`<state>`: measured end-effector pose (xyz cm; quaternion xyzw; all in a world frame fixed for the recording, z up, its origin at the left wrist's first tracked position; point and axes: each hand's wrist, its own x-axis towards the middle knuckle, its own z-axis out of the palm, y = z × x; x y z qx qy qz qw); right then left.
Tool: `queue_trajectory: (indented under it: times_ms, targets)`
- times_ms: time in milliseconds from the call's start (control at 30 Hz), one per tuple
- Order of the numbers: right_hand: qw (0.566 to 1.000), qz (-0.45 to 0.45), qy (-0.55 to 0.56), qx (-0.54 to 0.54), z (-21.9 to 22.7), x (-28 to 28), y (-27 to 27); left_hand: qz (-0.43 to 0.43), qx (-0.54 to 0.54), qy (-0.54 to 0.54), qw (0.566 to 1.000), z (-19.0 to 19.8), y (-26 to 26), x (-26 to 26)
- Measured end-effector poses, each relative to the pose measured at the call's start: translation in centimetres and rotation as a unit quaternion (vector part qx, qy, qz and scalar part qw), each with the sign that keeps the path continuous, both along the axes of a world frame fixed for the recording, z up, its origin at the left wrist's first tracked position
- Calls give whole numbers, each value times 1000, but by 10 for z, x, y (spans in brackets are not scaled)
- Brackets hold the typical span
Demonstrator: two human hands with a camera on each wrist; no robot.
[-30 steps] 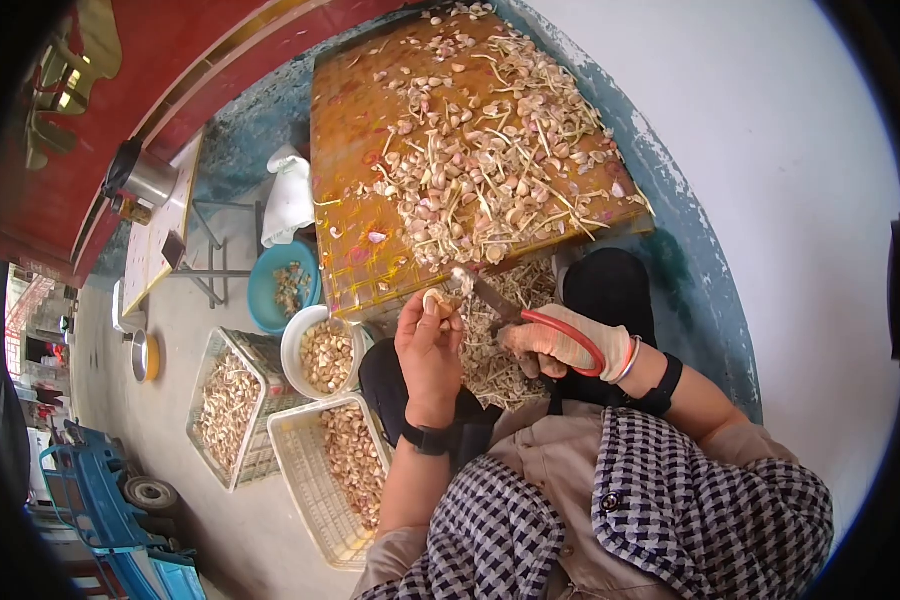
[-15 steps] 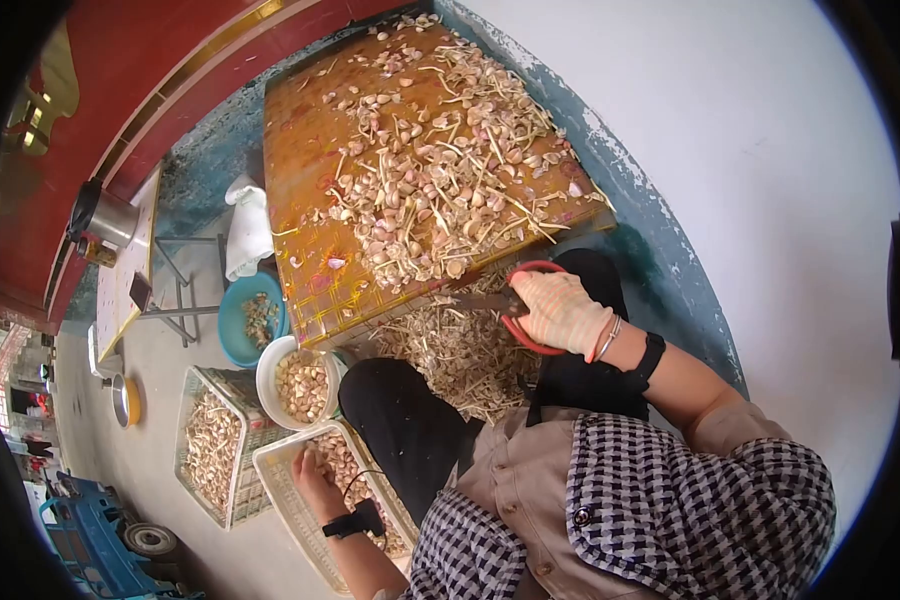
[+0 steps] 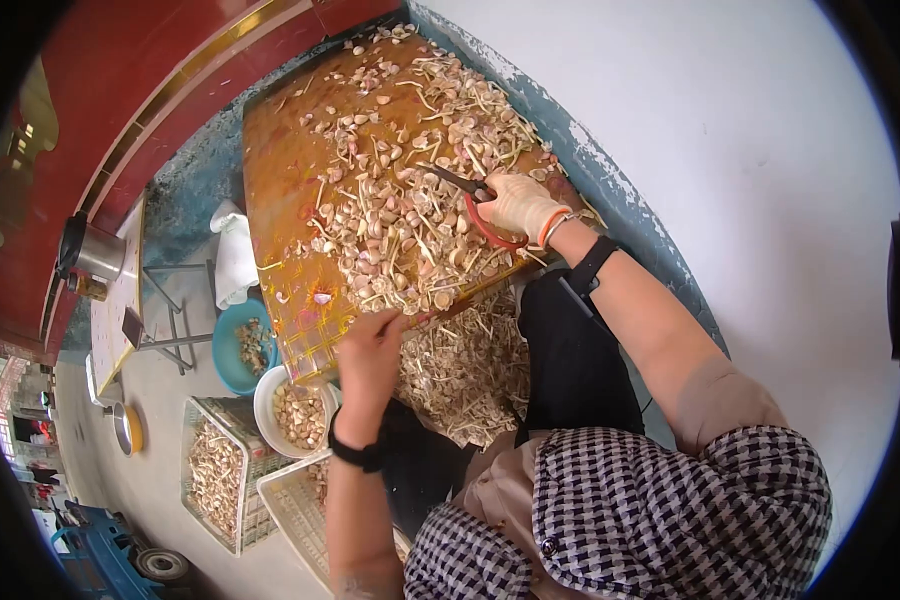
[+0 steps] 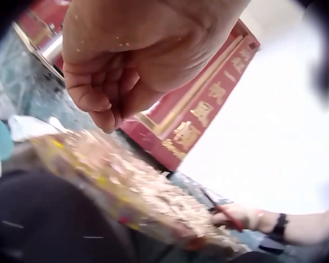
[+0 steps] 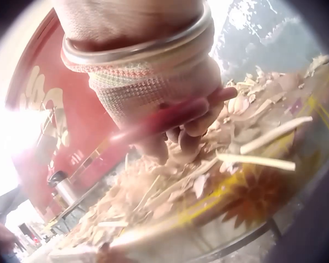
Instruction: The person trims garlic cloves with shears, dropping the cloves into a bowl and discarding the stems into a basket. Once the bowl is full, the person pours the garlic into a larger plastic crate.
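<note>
Loose garlic cloves and dry stems form a wide pile (image 3: 400,235) on the yellow-brown table (image 3: 275,190). My right hand (image 3: 525,205), in a knitted glove, grips scissors (image 3: 485,228) with red looped handles. Their dark blades point left over the pile. In the right wrist view a red handle (image 5: 159,120) crosses below the gloved palm, and the fingertips hang close over the cloves. My bare left hand (image 3: 368,362) is raised by the table's near edge. Its fingers (image 4: 88,96) bend loosely inward in the left wrist view, with nothing visible between them.
A heap of cut stems (image 3: 460,375) lies below the table, between the legs. To the left stand a white bucket (image 3: 261,408), a light crate (image 3: 288,505), a second crate (image 3: 256,495) and a blue basin (image 3: 224,350), all holding garlic pieces. A white wall (image 3: 730,160) rises at the right.
My left hand went from the table edge, where it held garlic, down to the near crate, then back up without it. My right hand has carried the scissors from the lap out over the pile.
</note>
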<state>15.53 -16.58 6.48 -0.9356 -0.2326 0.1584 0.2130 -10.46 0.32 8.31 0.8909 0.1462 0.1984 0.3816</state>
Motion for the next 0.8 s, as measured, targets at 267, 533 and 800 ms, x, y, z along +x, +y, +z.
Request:
queue_trajectory:
  times_ms: [267,533,800]
  targets:
    - [990,0,104,94,35,-8,-41,-126,202,95,967,-73,-31,146]
    - [992,50,-103,49,31,-13,-33,26,-135,109,984,-49,3,137]
    - [962,149,-229,31,43,-46,-37,-73,-558,38,826,-12,8,131]
